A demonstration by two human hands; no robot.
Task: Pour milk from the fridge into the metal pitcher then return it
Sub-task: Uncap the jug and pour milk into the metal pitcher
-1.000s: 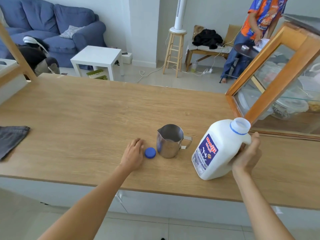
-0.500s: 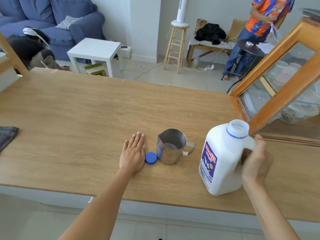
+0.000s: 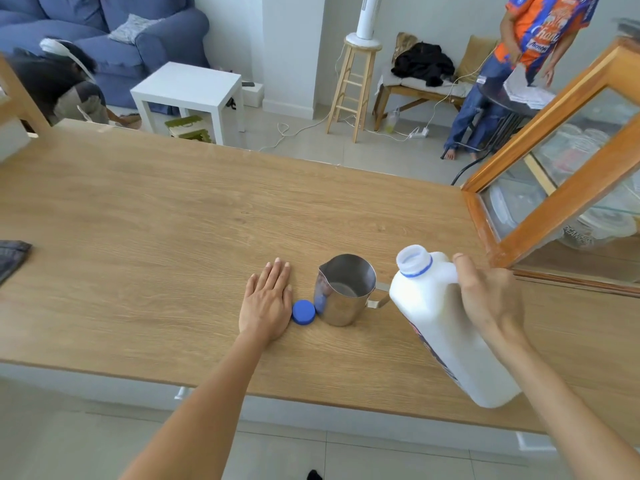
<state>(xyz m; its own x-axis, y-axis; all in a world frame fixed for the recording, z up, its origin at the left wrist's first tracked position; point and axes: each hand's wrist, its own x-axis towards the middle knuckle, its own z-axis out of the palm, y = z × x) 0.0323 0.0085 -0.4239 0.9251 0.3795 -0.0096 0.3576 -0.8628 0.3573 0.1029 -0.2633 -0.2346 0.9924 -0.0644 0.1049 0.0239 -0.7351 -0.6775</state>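
Observation:
A white plastic milk jug (image 3: 436, 323) with a blue neck ring is uncapped and tilted, its mouth leaning left toward the metal pitcher (image 3: 344, 291). My right hand (image 3: 488, 299) grips the jug by its handle, holding it off the wooden counter (image 3: 156, 237). The pitcher stands upright, spout to the left, handle to the right. The blue cap (image 3: 303, 312) lies on the counter just left of the pitcher. My left hand (image 3: 268, 303) rests flat, palm down, beside the cap. No milk stream is visible.
A wood-framed glass case (image 3: 561, 188) stands at the counter's right end. A dark cloth (image 3: 12, 254) lies at the left edge. Beyond the counter are a white side table (image 3: 188, 90), a stool (image 3: 356, 81), a blue sofa and a standing person (image 3: 530, 39).
My right hand lifted the jug and tipped its mouth left toward the pitcher. My left hand let go of the cap and flattened on the counter beside it.

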